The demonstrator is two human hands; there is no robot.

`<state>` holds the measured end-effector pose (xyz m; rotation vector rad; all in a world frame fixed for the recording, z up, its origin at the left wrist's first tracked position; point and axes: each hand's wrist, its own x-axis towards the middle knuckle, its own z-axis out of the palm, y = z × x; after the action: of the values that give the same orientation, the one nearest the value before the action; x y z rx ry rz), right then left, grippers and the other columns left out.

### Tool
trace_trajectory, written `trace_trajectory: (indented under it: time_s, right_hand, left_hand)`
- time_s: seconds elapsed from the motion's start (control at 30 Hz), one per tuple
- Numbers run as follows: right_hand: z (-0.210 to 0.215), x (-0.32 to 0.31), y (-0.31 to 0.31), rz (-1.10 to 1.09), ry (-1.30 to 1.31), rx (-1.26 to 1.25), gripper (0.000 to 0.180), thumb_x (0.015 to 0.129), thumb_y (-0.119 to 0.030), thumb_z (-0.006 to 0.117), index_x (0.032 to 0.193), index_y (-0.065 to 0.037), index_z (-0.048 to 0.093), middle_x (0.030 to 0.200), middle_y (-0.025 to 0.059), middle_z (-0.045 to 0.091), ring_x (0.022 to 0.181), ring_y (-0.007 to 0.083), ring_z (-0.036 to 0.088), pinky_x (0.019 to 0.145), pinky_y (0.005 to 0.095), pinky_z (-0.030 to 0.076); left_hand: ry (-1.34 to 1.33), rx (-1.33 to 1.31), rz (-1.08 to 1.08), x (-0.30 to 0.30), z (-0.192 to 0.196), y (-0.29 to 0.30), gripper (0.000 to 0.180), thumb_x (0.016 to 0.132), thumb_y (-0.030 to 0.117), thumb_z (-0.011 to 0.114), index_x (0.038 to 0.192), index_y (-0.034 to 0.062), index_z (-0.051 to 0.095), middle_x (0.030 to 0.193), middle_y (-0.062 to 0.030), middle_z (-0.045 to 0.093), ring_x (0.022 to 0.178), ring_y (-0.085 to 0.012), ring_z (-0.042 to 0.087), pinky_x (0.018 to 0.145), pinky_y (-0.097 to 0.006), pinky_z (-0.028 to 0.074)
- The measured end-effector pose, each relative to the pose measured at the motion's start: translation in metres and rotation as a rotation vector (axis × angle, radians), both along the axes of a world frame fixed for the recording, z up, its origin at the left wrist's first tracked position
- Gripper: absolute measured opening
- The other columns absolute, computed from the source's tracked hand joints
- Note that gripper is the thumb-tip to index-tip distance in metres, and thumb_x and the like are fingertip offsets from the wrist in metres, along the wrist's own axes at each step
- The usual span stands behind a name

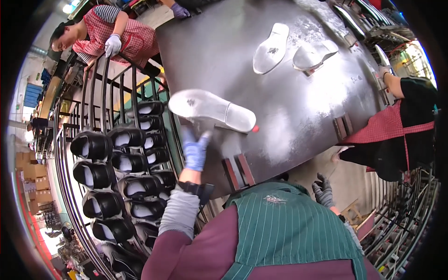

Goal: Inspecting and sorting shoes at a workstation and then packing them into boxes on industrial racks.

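Note:
My left hand (pixel 195 151), in a blue glove, reaches over the table's left edge with its fingers spread, somewhat smeared by motion. Just beyond its fingertips lies a silver foot-shaped shoe last (pixel 210 109), sole side up, with a seam across it and a red spot by its heel. I cannot tell whether the fingers touch it. Low beside the table's near edge, my right hand (pixel 323 190), in a grey glove, has loosely bent fingers set apart and holds nothing. Two more silver lasts, one flat (pixel 271 49) and one tilted (pixel 315 55), lie on the dark metal table (pixel 219 56).
A black rack (pixel 88 109) at my left carries several black shoes (pixel 91 144). Dark red-edged blocks (pixel 238 171) line the table's near edge, with another pair (pixel 343 127) at right. Co-workers stand at far left (pixel 126 35) and right (pixel 396 133). Another rack (pixel 401 219) is at lower right.

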<state>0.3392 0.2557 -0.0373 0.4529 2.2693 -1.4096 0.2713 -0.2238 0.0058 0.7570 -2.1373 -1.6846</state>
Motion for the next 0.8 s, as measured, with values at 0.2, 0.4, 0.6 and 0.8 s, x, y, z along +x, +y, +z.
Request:
trace_trajectory:
  time_s: [0.2, 0.4, 0.6, 0.8]
  right_hand:
    - [-0.010, 0.021, 0.009, 0.015, 0.047, 0.008, 0.054, 0.086, -0.006, 0.059, 0.136, -0.011, 0.040, 0.112, 0.0096, 0.055, 0.091, 0.0156, 0.055, 0.081, 0.0293, 0.047]
    - [-0.019, 0.061, 0.019, 0.014, 0.088, 0.035, 0.051, 0.086, -0.003, 0.057, 0.133, -0.009, 0.040, 0.108, 0.0112, 0.054, 0.094, 0.0172, 0.055, 0.082, 0.0292, 0.049]
    - [-0.009, 0.107, 0.019, -0.082, 0.025, 0.127, 0.050, 0.084, -0.014, 0.061, 0.131, -0.009, 0.044, 0.112, 0.0177, 0.055, 0.096, 0.0252, 0.060, 0.082, 0.0358, 0.051]
    - [-0.007, 0.144, 0.031, -0.121, 0.209, 0.230, 0.046, 0.082, -0.018, 0.062, 0.125, -0.007, 0.049, 0.110, 0.0210, 0.057, 0.097, 0.0309, 0.060, 0.082, 0.0401, 0.051]
  left_hand:
    - [-0.070, 0.990, -0.394, -0.016, -0.053, 0.038, 0.079, 0.073, 0.037, 0.072, 0.132, 0.0001, 0.034, 0.110, -0.0139, 0.058, 0.103, -0.0263, 0.059, 0.092, -0.035, 0.049]
    - [0.011, 1.037, -0.438, 0.001, -0.079, 0.024, 0.069, 0.070, 0.046, 0.071, 0.118, 0.0015, 0.051, 0.095, -0.0108, 0.062, 0.088, -0.0231, 0.064, 0.079, -0.034, 0.055]
    - [-0.199, 0.959, -0.275, 0.074, -0.091, 0.042, 0.047, 0.081, 0.023, 0.060, 0.120, -0.0022, 0.052, 0.102, -0.0128, 0.063, 0.089, -0.0255, 0.064, 0.080, -0.035, 0.052]
    - [-0.297, 1.027, -0.450, 0.146, -0.074, 0.082, 0.056, 0.076, 0.038, 0.061, 0.118, 0.0006, 0.052, 0.099, -0.0126, 0.063, 0.087, -0.0251, 0.064, 0.076, -0.038, 0.054]
